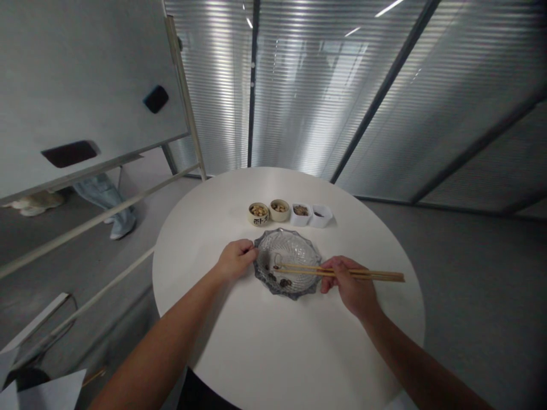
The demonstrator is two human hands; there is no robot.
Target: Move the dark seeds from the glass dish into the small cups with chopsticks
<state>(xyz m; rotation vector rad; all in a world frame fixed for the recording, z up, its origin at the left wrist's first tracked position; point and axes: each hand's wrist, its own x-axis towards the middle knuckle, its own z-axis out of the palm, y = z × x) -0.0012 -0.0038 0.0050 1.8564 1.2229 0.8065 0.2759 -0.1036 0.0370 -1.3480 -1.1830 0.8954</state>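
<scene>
A clear glass bowl [297, 246] with a scalloped rim sits on the round white table [273, 353]. My left hand [236, 259] is closed on the bowl's left rim, thumb and fingers pinching the edge. In my right hand [348, 282] is a pair of wooden chopsticks [382, 275], held near the bowl's right rim. Their tips reach over the bowl's left half, at a small dark piece that looks caught or touched between them; I cannot tell which. Several small dark pieces [284, 282] lie at the bottom left of the bowl.
Behind the bowl stand two cream cups [258, 220] [280, 216] with nut-like pieces, a white dish [298, 221] of brown pieces and another white dish [323, 221] with a little dark content. A whiteboard [94, 62] on a frame stands left; a person's legs [105, 196] show beneath it.
</scene>
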